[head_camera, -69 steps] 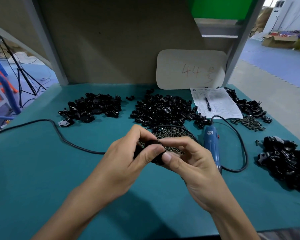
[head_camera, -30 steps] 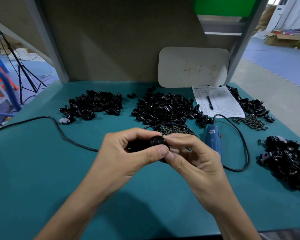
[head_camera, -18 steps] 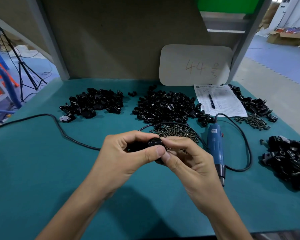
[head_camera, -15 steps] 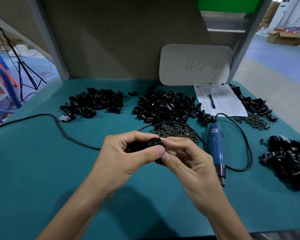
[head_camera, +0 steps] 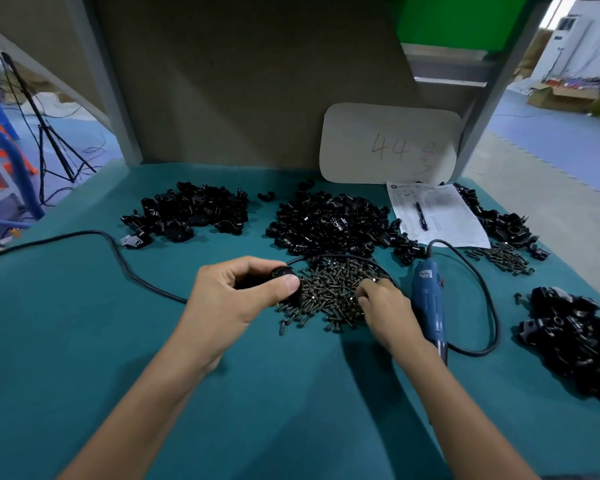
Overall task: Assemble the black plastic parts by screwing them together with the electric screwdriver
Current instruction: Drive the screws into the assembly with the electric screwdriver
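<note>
Head view: left hand (head_camera: 236, 296) pinches black plastic parts (head_camera: 284, 276) at thumb tip; right hand (head_camera: 385, 303) fingertips curl into screw pile (head_camera: 329, 292), pinch unclear; screw-fetch step, next likely seating one, then electric screwdriver (head_camera: 428, 299) beside the knuckles.

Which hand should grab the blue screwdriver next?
The right hand, probably. It lies right beside the electric screwdriver, fingers at the screw pile, while the left hand grips the black part.

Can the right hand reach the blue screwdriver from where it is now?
Probably yes: the electric screwdriver lies just beside the right hand, nothing between, though its fingers are in the screw pile.
</note>
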